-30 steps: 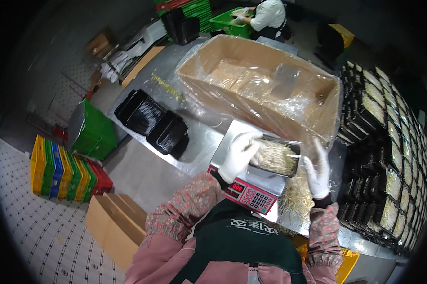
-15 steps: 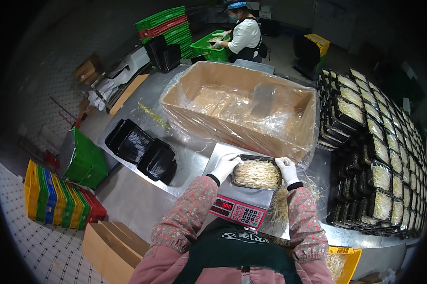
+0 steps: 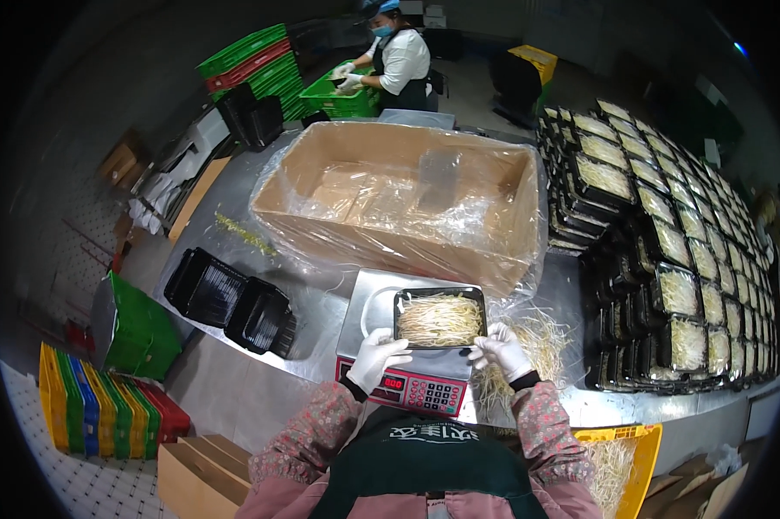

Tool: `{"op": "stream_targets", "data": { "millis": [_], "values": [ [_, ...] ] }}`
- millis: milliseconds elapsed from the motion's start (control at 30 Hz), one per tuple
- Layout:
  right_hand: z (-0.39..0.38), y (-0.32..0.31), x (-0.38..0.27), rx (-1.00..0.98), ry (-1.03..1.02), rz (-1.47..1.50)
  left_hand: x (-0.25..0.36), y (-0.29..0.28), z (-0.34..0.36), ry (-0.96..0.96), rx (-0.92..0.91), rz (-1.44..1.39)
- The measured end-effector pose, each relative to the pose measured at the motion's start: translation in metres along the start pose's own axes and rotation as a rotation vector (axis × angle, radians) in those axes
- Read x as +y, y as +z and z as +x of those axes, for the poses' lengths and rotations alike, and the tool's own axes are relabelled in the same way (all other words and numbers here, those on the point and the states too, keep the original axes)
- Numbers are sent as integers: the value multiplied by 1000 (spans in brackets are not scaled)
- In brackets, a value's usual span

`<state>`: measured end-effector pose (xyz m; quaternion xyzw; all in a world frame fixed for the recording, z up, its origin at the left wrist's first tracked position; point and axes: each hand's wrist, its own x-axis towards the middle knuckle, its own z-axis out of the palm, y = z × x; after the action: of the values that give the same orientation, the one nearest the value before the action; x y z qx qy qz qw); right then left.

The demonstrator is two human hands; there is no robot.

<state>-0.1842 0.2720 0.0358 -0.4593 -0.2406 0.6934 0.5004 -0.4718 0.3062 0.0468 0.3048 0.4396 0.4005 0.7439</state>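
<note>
A black plastic tray (image 3: 440, 320) of pale bean sprouts sits over the metal plate of a red-fronted electronic scale (image 3: 420, 391). My left hand (image 3: 379, 357), in a white glove, has its fingers closed at the tray's near left corner. At the near right corner, the gloved fingers of my right hand (image 3: 502, 350) are pinched together. A small dark bit shows by those fingertips; I cannot make out what it is. Loose bean sprouts (image 3: 528, 350) lie on the table just right of the scale.
A plastic-lined cardboard box (image 3: 381, 229) stands beyond the scale. Stacked filled trays (image 3: 680, 290) crowd the right side; empty black trays (image 3: 230, 298) lie left. A yellow crate (image 3: 639, 467) holds sprouts near my right side. Across the table, a person (image 3: 399, 65) works over a green crate (image 3: 355, 102).
My hands have moved from the tray's sides toward its near corners. The whole view has shifted, so most things appear farther left. The tray remains over the scale.
</note>
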Motion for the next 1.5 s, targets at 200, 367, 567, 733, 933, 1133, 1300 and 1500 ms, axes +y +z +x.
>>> {"op": "stream_targets", "data": {
  "millis": [200,367,567,733,933,1133,1300,1500],
  "values": [
    [-27,3,9,110,-161,-67,4,26,5,121,-5,-46],
    [-57,-40,-33,92,-376,-681,34,44,8,133,-193,259],
    [-58,-82,-42,153,-420,-225,17,137,28,285,-389,284],
    [15,-161,-38,612,-623,555,11,123,33,363,-358,427],
    [144,-270,-29,993,-446,399,5,75,20,391,39,402],
    [164,-387,-15,1046,-577,-152,14,-57,24,690,504,791],
    [113,-329,18,838,-230,503,69,-132,-38,532,1307,1644],
    [68,-233,27,911,-460,-182,64,-231,-44,-40,952,1634]
  ]
}}
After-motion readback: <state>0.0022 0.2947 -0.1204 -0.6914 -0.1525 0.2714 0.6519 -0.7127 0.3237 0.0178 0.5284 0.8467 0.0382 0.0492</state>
